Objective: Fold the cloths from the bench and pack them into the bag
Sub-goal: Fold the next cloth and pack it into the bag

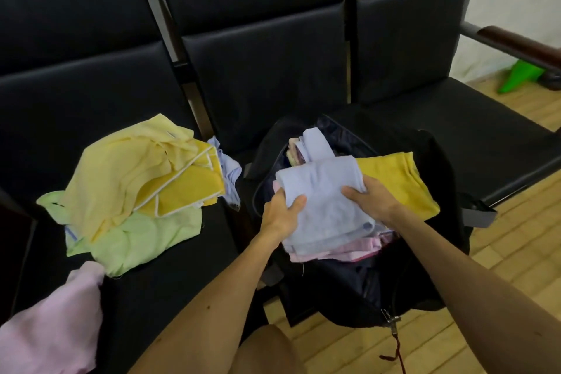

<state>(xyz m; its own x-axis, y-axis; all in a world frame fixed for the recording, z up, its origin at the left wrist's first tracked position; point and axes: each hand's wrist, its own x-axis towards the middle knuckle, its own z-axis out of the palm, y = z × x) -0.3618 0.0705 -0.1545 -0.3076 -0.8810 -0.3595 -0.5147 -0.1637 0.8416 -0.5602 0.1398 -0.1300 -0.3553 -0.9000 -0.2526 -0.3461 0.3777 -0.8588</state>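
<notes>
Cloths (130,191) in yellow and green lie heaped on the left of the bench (258,70), with a pink cloth (45,328) near its front edge. Further right, the left hand (280,215) grips the left edge of a folded blue cloth (324,206), thumb on top. The right hand (370,200) curls over its right edge. Between both hands, it rests on top of the open bag (394,282), partly over a yellow cloth (400,182).

No readable text, labels, brands, numbers or signs anywhere in view.

A green object (519,77) lies on the wooden floor (501,267).
</notes>
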